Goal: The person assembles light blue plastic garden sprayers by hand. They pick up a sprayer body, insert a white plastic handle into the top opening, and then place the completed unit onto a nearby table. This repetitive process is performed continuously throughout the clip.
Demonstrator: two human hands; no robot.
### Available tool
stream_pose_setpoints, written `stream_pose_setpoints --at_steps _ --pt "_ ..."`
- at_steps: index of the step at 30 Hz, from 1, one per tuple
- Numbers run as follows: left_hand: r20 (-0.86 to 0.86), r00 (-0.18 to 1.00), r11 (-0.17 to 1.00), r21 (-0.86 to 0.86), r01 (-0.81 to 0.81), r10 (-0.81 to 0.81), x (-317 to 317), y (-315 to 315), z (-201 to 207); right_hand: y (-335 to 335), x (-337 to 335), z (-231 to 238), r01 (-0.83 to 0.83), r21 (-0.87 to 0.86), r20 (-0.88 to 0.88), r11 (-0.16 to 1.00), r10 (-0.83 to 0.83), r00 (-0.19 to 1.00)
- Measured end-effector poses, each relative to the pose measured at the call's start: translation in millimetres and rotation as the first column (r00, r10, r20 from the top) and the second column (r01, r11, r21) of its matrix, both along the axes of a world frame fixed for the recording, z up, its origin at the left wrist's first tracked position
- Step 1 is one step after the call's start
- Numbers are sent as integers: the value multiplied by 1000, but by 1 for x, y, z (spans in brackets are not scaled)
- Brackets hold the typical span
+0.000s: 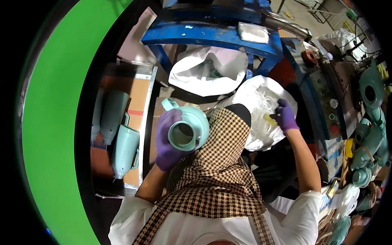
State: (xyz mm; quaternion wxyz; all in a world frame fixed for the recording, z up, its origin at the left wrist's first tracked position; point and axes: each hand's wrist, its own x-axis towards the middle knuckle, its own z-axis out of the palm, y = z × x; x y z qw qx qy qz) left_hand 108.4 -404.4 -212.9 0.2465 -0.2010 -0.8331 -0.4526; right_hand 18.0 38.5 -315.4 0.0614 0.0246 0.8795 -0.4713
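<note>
Checkered scarf [212, 179] hangs right under us. Our left hand [167, 141] is wrapped round a mint jug [188, 130], held mouth-up and empty inside. Our right hand [285, 116] pinches a small yellow bit [268, 119] over the white sack [261, 110] of pale strips. Looks mid-job: finished-looking jugs [124, 149] lie left of our left hand, more stacked far right.

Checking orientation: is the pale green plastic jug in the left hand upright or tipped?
Tipped: the pale green plastic jug faces its round opening toward the camera.
</note>
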Motion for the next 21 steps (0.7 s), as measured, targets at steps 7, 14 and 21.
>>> stream_pose_setpoints --at_steps 7,14,21 --pt "-75 989 987 -107 119 -128 -27 25 22 -118 74 129 -278 -71 -380 958 232 895" --pt "-133 976 963 -230 139 -173 -35 50 39 -182 82 152 -137 -151 -565 979 28 824" --pt "-157 973 971 -198 136 -168 -41 46 23 -46 32 48 193 -291 -42 937 -214 976"
